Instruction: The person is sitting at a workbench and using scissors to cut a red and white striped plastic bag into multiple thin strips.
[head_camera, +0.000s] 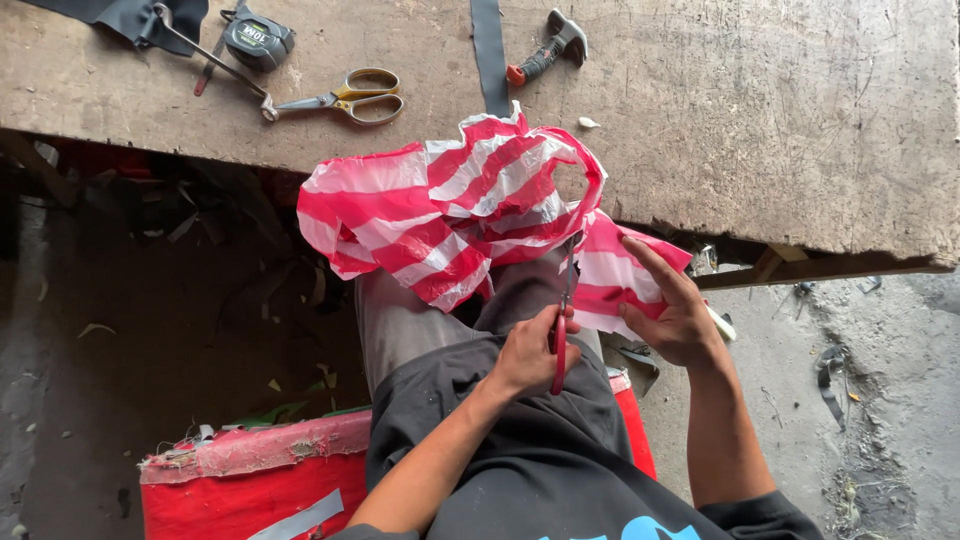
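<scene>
Crumpled, red-and-white striped plastic bag (450, 205); left hand (528, 352) fingers clamped on red-handled scissors (560, 330), right hand (680, 315) fingers pinching it

Worn wooden worktop (760, 130) carries yellow-handled scissors (345, 98) near its front edge, a tape measure (258, 40) behind them, a red-gripped hand tool (548, 52) — beside a dark strap (489, 55). Below: red padded seat (250, 480), littered concrete floor (880, 400).
</scene>
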